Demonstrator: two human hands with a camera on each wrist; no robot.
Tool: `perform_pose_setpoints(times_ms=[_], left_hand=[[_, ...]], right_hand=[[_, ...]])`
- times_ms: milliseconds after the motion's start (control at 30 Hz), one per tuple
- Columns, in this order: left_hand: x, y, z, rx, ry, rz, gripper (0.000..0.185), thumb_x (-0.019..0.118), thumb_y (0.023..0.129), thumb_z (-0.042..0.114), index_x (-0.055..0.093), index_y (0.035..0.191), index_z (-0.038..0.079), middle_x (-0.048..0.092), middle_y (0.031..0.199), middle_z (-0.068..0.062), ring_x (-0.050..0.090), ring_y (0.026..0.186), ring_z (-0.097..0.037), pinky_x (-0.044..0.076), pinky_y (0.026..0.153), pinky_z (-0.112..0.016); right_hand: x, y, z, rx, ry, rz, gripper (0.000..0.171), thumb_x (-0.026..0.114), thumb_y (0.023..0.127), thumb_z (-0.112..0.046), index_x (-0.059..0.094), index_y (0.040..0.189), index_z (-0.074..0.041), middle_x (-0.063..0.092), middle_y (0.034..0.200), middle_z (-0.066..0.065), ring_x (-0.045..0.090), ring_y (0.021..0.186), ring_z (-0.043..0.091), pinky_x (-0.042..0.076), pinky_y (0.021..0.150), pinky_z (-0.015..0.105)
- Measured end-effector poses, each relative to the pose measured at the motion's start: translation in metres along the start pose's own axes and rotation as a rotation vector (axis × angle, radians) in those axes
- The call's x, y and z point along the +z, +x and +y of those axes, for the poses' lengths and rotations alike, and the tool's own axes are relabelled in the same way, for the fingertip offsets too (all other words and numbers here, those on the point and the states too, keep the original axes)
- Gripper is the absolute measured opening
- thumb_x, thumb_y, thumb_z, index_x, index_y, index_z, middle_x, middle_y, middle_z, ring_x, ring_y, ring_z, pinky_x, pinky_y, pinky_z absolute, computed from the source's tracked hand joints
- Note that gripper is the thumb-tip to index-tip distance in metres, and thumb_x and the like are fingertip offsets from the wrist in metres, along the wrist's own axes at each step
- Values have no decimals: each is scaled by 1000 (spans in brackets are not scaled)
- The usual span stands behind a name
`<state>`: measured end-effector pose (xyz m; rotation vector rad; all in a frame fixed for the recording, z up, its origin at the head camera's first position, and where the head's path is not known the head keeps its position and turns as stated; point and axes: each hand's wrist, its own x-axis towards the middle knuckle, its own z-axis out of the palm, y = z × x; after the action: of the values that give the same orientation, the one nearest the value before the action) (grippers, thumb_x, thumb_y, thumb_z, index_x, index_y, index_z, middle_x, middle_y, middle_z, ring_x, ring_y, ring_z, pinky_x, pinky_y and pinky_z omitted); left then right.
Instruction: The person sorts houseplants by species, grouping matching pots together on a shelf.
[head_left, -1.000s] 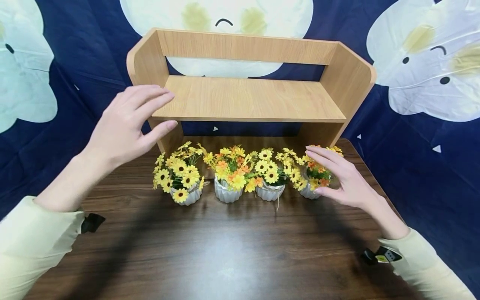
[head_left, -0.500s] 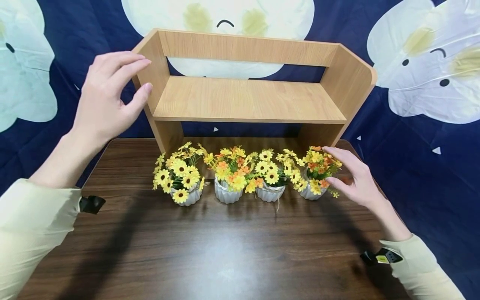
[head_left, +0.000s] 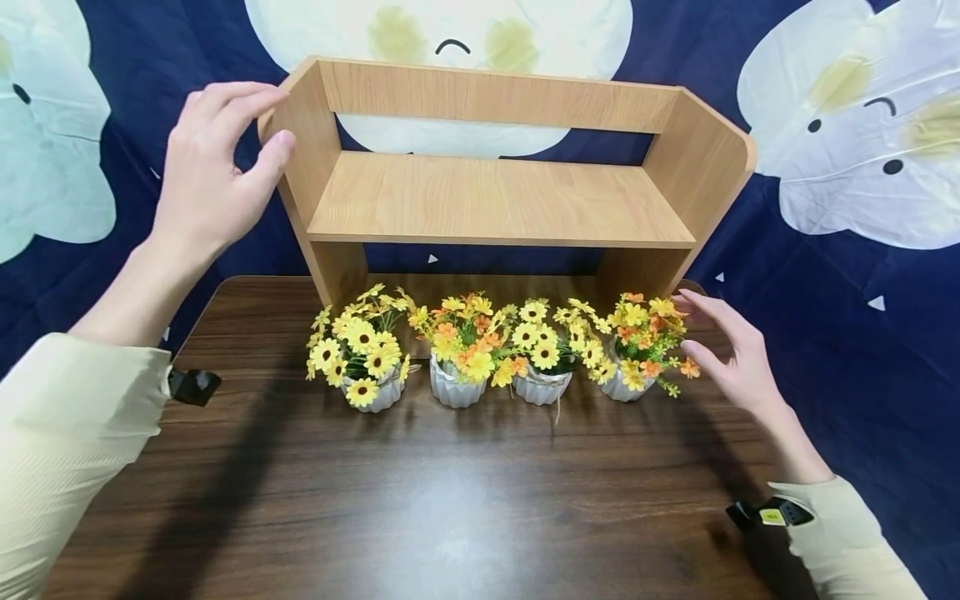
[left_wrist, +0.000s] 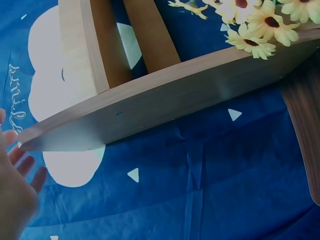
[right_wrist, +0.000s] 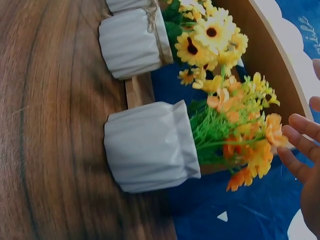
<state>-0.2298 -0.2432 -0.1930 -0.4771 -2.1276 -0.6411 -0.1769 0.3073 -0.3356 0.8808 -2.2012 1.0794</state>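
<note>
My left hand [head_left: 206, 171] is raised at the upper left side of the wooden desktop shelf [head_left: 502, 196], thumb and fingers apart and holding nothing. In the left wrist view its fingers [left_wrist: 26, 165] are right at the corner of the shelf's side panel. Beside the rightmost pot of yellow and orange flowers [head_left: 633, 329] is my right hand [head_left: 738, 367], fingers spread and nothing in it. The right wrist view has its fingertips right at the orange blossoms [right_wrist: 274, 131], above the white pleated pot [right_wrist: 150, 147].
More white pots stand in the same row before the shelf: yellow daisies [head_left: 363, 342] at left, mixed yellow-orange flowers [head_left: 461, 333], then daisies [head_left: 543, 342] with twine round the pot. Beneath is a dark wood table [head_left: 450, 483]; a navy cloth [head_left: 840, 333] with cloud faces hangs behind.
My left hand has moved up and left, from in front of the shelf to its upper left corner. My right hand has shifted right, uncovering the rightmost flowers.
</note>
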Motion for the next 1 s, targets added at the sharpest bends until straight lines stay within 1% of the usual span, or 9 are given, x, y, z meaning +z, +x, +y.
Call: perform_pose_setpoints(times_ms=[67,167,267,400,567,700,767,900,1000], left_hand=[[0,2,-2,-52,-1,-21,41,52,90,32,59,128,17,55,133,-8,47,123,-27,35,103,-43],[1,3,-4,-147,-13,-54,43,48,92,35,56,132,23,52,136,-3,46,127,-19,37,105,-33],[1,5,-7,-255,-32,-92,44,44,93,38,51,135,29,49,139,0,44,128,-15,39,106,-29],[-2,7,-11,-397,-63,-167,46,40,95,42,42,140,35,44,145,-1,40,133,-18,31,113,-38],[-5,9,-17,-535,-112,-273,46,32,98,48,35,143,37,37,150,3,39,136,-17,36,110,-44],[-5,8,-21,-587,-222,-314,47,32,98,51,37,142,35,39,147,3,39,133,-13,39,106,-48],[-4,8,-22,-599,-284,-321,47,33,98,52,40,140,33,43,142,1,41,128,-11,42,104,-46],[-2,8,-25,-601,-384,-333,48,36,97,53,43,138,29,48,127,3,45,116,-11,53,83,-26],[0,8,-28,-604,-458,-352,51,37,96,55,43,139,27,47,125,8,45,117,-14,51,65,-14]], right_hand=[[-2,-3,4,26,-5,3,52,64,77,8,53,129,5,61,117,25,60,108,4,43,93,13],[-5,-8,11,75,-4,4,54,62,77,11,53,130,3,61,118,23,61,106,4,45,89,12],[-8,-13,17,127,12,8,52,61,80,10,52,131,3,62,119,21,62,104,5,47,86,12],[-11,-19,25,169,72,40,48,58,82,12,51,130,6,61,120,22,64,104,7,50,85,15],[-12,-24,36,201,115,60,46,55,84,12,50,130,7,61,121,18,64,106,12,49,86,15],[-14,-32,48,231,63,37,45,55,86,9,50,131,4,64,119,12,63,106,15,47,85,12],[-15,-38,59,239,51,32,44,53,88,8,50,131,4,63,118,15,62,106,15,46,86,12],[-16,-50,81,299,102,17,42,50,92,6,48,133,4,59,120,26,60,109,15,44,90,12],[-15,-57,87,354,126,-12,40,47,94,3,48,135,2,56,122,28,59,111,11,43,89,11]])
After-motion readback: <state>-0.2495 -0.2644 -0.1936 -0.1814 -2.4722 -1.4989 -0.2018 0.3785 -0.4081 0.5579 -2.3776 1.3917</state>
